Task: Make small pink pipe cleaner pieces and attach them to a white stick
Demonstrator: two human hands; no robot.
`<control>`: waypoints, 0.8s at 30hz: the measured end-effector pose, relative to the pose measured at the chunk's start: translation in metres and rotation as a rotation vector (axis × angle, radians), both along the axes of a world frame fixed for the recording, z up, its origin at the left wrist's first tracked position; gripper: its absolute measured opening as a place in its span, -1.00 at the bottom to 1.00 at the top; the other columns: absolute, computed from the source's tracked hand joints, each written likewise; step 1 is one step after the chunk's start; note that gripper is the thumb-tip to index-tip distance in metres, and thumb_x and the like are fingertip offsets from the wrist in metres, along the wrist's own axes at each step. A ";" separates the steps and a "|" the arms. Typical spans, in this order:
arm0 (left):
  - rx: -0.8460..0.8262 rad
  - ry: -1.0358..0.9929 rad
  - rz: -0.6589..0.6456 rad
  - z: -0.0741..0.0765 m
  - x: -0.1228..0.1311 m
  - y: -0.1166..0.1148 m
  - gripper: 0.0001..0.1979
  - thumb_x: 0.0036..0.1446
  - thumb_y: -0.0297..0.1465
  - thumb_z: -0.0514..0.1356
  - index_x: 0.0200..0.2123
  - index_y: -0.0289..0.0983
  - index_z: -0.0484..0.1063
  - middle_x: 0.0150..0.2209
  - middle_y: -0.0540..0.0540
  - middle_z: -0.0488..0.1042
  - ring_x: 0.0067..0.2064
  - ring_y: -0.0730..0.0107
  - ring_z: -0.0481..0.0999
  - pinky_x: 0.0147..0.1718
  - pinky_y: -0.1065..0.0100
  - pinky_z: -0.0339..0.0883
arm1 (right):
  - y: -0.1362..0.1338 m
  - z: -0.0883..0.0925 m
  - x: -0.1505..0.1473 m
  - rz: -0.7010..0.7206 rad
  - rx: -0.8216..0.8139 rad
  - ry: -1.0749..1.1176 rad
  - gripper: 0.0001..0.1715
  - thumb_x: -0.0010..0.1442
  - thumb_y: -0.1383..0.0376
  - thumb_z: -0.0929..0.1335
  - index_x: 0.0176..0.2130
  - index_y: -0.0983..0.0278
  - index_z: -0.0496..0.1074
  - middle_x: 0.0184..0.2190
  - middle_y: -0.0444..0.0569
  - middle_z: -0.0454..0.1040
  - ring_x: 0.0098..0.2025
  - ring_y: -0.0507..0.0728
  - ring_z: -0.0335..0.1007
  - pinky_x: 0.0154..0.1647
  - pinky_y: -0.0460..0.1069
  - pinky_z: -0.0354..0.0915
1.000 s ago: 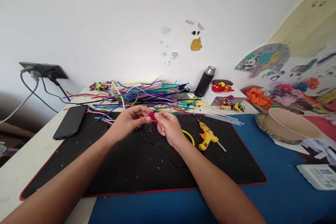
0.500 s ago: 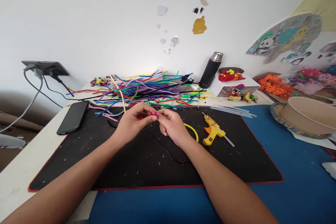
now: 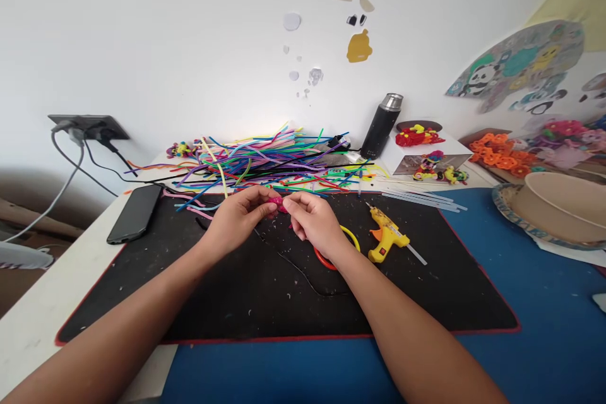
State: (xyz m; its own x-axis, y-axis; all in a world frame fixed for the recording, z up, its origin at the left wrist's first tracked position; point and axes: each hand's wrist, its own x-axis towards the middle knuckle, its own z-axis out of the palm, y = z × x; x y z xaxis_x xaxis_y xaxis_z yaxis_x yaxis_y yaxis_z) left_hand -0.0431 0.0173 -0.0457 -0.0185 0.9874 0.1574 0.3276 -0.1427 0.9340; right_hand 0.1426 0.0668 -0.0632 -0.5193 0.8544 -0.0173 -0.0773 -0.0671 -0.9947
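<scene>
Between my two hands is a small bright-pink fuzzy piece (image 3: 278, 203), which looks like twisted pipe cleaner; fingers cover much of it. My left hand (image 3: 241, 218) pinches its left side between thumb and forefinger. From the right, my right hand (image 3: 312, 221) grips it with thumb and curled fingers. The hands are close together above the black mat (image 3: 227, 309). Partly behind my right wrist lie red pliers-like or ring-shaped loops (image 3: 323, 260) and a yellow curved pipe cleaner (image 3: 353, 237). A thin black strand (image 3: 303, 274) rests on the mat below.
A large heap of coloured pipe cleaners (image 3: 265, 161) lies along the wall. A yellow glue gun (image 3: 388, 237) is at right, near clear glue sticks (image 3: 423, 199). A phone (image 3: 135, 213) lies at left. A black flask (image 3: 381, 127) and a bowl (image 3: 568, 202) stand farther right.
More of the pink piece shows between my fingers, and my hands have shifted slightly. A red loop now shows beside my right wrist. The whole view has moved a little.
</scene>
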 end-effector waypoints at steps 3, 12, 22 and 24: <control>-0.011 0.033 -0.026 0.000 0.001 0.000 -0.72 0.25 -0.14 0.30 -0.13 -0.22 0.55 -0.28 -0.07 0.59 -0.26 0.29 0.57 -0.24 0.30 0.45 | 0.001 -0.001 0.000 -0.003 0.021 -0.010 -0.60 0.25 -0.03 0.41 -0.22 0.26 0.47 -0.67 -0.27 0.33 -0.70 -0.04 0.15 -0.68 -0.12 0.10; 0.018 0.252 -0.038 0.007 0.003 -0.005 -0.76 0.26 -0.18 0.26 -0.14 -0.20 0.57 -0.27 -0.07 0.64 -0.26 0.23 0.59 -0.23 0.29 0.42 | -0.002 -0.008 0.002 -0.060 0.265 -0.155 -0.74 0.31 0.09 0.38 -0.30 0.21 0.48 -0.59 -0.20 0.35 -0.62 0.00 0.15 -0.60 -0.09 0.01; 0.036 0.366 -0.035 0.011 0.001 -0.006 -0.82 0.24 -0.26 0.25 -0.18 -0.19 0.59 -0.26 -0.09 0.67 -0.24 0.18 0.62 -0.22 0.26 0.42 | -0.005 -0.012 -0.003 -0.050 0.219 -0.123 -0.75 0.28 0.11 0.38 -0.36 0.20 0.40 -0.65 -0.28 0.23 -0.66 -0.02 0.10 -0.61 -0.08 -0.03; -0.046 0.094 -0.085 0.012 -0.003 -0.003 -0.71 0.20 -0.17 0.33 -0.12 -0.23 0.57 -0.26 -0.12 0.67 -0.25 0.19 0.64 -0.22 0.24 0.48 | -0.003 -0.009 -0.001 -0.019 0.133 -0.038 -0.69 0.27 0.03 0.40 -0.33 0.20 0.40 -0.67 -0.30 0.24 -0.72 -0.03 0.10 -0.65 -0.09 0.00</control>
